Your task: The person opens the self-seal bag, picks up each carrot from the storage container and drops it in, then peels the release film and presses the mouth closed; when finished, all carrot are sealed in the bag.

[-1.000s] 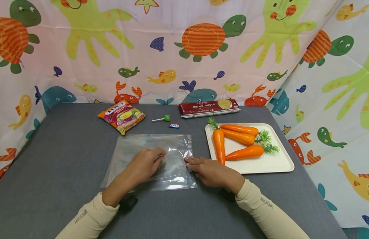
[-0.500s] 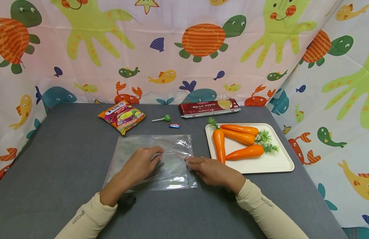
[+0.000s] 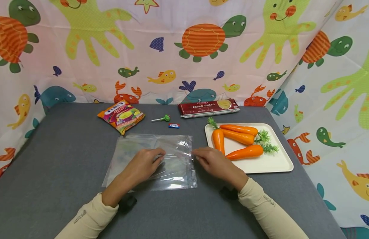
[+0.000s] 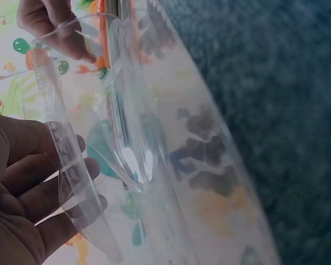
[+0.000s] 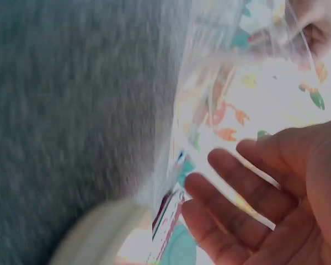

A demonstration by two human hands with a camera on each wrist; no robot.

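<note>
A clear plastic bag [image 3: 178, 167] lies flat on the grey table, its sealed-looking strip toward the right. My left hand [image 3: 143, 162] pinches the bag's upper layer near the middle; in the left wrist view, a raised fold of the film [image 4: 71, 160] runs across the fingers. My right hand [image 3: 215, 162] is at the bag's right edge, fingertips beside the film, between bag and tray. Seen from the right wrist, its fingers [image 5: 237, 193] are loosely extended and hold nothing. Close to the right hand are the orange carrots [image 3: 245, 152] with green tops.
The carrots lie on a cream tray [image 3: 277, 164] at the right. Behind the bag are an orange candy packet [image 3: 121, 116], a green lollipop [image 3: 165, 118], a small blue wrapped sweet [image 3: 173, 125] and a red spaghetti pack [image 3: 209, 108]. A patterned curtain [image 3: 160, 59] closes off the back.
My right hand has let go of the bag's right edge and shifted slightly up and to the right. The left hand stays nearly in place on the film.
</note>
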